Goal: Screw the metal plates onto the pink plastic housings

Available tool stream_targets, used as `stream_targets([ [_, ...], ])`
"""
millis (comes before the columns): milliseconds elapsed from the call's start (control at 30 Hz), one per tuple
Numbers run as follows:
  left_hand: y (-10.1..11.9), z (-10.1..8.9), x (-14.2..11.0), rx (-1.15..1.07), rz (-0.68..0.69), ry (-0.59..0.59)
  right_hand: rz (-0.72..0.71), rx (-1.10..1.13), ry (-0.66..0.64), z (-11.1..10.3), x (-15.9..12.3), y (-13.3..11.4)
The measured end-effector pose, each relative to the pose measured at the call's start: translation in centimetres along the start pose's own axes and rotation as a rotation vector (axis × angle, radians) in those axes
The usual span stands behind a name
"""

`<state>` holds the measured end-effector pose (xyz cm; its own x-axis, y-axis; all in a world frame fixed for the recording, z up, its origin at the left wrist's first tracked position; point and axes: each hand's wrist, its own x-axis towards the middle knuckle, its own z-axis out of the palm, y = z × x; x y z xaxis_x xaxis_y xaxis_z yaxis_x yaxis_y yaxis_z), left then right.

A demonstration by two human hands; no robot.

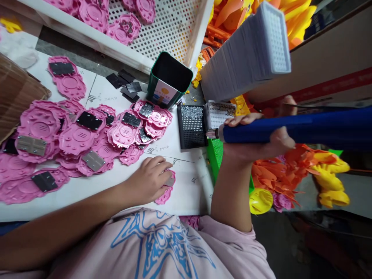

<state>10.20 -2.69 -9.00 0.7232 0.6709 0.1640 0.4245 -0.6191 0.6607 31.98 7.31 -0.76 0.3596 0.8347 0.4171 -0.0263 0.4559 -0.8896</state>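
Observation:
My left hand (151, 179) lies on a pink plastic part (164, 195) with a grey metal plate, fingers curled over it, pressing it against the white table sheet (186, 186). My right hand (258, 133) is wrapped round a blue electric screwdriver (296, 130) held level, its tip pointing left at a black screw tray (192, 126) filled with small screws. A second white screw tray (221, 113) sits right beside the black one.
Several pink parts (78, 135) with metal plates are heaped at the left. A green tin (168, 79), loose dark plates (124, 83), a white perforated crate (171, 27), a stack of white trays (247, 58) and orange and yellow toy parts (290, 174) surround the work spot.

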Motion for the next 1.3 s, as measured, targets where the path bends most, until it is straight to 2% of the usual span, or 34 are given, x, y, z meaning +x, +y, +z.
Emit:
stream_targets([
  [100, 0.0, -0.1, 0.1, -0.002, 0.001, -0.005, 0.049, 0.104, -0.143, -0.8, -2.4, -1.9],
  [167, 0.1, -0.2, 0.2, 0.000, 0.000, -0.007, 0.123, 0.170, -0.271, -1.4, -4.8, -3.0],
  [200, 0.1, -0.2, 0.2, 0.003, 0.000, -0.011, 0.141, 0.203, -0.288, -1.6, -6.1, -3.4],
  [333, 0.3, -0.3, 0.3, 0.020, 0.000, -0.034, 0.270, 0.192, -0.270, -1.7, -10.7, -4.9],
  [433, 0.3, -0.3, 0.4, 0.026, 0.004, -0.036, 0.322, 0.137, -0.220, -1.4, -12.4, -5.5],
  [767, 0.3, -0.3, 0.5, 0.059, 0.010, -0.044, 0.238, 0.131, -0.197, -1.1, -12.6, -4.6],
  [1300, 0.5, -0.4, 0.5, 0.073, -0.008, -0.058, 0.301, 0.026, -0.183, -0.5, -13.0, -5.4],
])
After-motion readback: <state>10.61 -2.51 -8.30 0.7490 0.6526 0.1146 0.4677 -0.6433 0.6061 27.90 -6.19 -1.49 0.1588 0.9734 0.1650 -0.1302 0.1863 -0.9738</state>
